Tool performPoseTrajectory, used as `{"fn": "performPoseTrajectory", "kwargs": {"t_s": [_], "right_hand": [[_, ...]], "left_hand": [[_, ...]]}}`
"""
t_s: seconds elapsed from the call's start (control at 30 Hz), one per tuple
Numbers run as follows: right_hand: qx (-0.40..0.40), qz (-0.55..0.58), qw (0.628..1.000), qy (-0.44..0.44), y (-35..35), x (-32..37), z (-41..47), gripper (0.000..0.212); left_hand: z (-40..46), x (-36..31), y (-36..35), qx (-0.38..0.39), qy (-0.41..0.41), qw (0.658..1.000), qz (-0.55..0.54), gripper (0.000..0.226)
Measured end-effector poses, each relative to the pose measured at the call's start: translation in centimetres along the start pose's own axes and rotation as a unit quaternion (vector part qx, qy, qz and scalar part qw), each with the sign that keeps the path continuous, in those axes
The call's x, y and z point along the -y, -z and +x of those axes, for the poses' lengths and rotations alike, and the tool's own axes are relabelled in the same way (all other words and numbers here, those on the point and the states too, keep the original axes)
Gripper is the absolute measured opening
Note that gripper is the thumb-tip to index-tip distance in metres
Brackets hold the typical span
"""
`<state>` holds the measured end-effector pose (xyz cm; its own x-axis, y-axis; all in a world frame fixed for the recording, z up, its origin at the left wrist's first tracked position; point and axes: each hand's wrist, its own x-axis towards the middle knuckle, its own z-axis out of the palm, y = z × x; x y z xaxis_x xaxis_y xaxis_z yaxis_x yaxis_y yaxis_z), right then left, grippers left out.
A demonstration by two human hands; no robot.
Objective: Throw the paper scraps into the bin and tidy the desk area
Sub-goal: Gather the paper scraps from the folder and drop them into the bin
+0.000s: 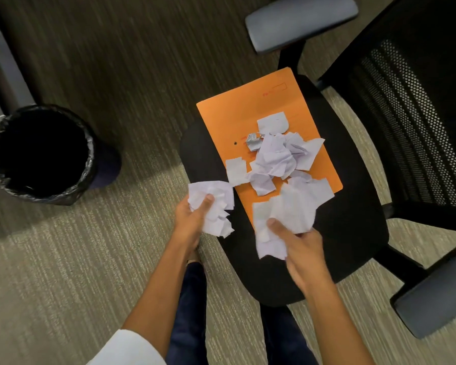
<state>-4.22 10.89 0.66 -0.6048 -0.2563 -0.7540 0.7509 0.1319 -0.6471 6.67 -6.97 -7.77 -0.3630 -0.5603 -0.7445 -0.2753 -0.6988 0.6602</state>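
A bunch of scraps [213,206] is held in the left hand [192,219], fingers curled round it at the seat's left edge; a larger bunch [287,217] is gripped by the right hand [298,248] over the seat's [353,233] near part. More scraps [277,156] lie heaped on the orange folder [237,111] at the seat's middle. The bin [41,154] stands on the carpet, well apart to the left. Both bunches should be squeezed tight before being carried over, so that loose pieces are not shed, and released only above the bin's mouth.
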Motion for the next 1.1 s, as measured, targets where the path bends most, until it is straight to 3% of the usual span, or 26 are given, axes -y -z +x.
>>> {"fn": "performPoseTrajectory", "kwargs": {"t_s": [0.1, 0.2, 0.33, 0.43, 0.57, 0.7, 0.77, 0.87, 0.93, 1.03, 1.1], "right_hand": [[0.093, -0.183, 0.979, -0.008, -3.4, -0.3, 0.9, 0.020], [0.069, -0.331, 0.941, 0.003, -5.5, -0.5, 3.0, 0.026], [0.053, -0.399, 0.915, 0.028, -6.6, -0.5, 4.8, 0.040], [0.035, -0.448, 0.891, 0.055, -7.1, -0.9, 5.2, 0.045], [0.044, -0.474, 0.874, 0.095, -7.4, -0.9, 5.1, 0.054], [0.111, -0.345, 0.932, 0.032, -7.1, 0.2, 5.1, 0.052], [0.061, -0.378, 0.920, 0.088, -7.5, 0.2, 5.2, 0.042], [0.051, -0.479, 0.842, 0.242, -9.5, -1.0, 6.0, 0.025], [0.085, -0.557, 0.769, 0.302, -11.5, -2.0, 7.0, 0.032], [0.096, -0.700, 0.642, 0.299, -14.1, -3.8, 8.9, 0.045], [0.090, -0.737, 0.613, 0.271, -14.8, -4.4, 9.7, 0.039]], "left_hand": [[-1.1, 0.1, -1.0, 0.068, 0.019, 0.997, -0.035, 0.013], [-1.6, -0.2, -0.9, 0.110, 0.064, 0.988, -0.086, 0.018], [-1.7, -0.9, 0.8, 0.141, 0.109, 0.972, -0.156, 0.040], [-1.7, -0.6, 0.9, 0.173, 0.058, 0.979, -0.089, 0.032], [-1.4, -0.3, 0.8, 0.095, 0.055, 0.990, -0.092, 0.024], [-0.4, -1.3, 3.3, 0.023, 0.075, 0.989, -0.126, 0.050], [0.1, -1.7, 5.3, -0.012, 0.070, 0.989, -0.131, 0.037], [0.6, -2.2, 8.0, -0.054, 0.066, 0.986, -0.146, 0.028], [0.9, -2.2, 9.2, -0.083, 0.066, 0.984, -0.144, 0.030], [1.1, -1.8, 10.1, -0.101, 0.061, 0.985, -0.124, 0.028], [1.2, -1.5, 10.5, -0.101, 0.058, 0.987, -0.109, 0.027]]}}
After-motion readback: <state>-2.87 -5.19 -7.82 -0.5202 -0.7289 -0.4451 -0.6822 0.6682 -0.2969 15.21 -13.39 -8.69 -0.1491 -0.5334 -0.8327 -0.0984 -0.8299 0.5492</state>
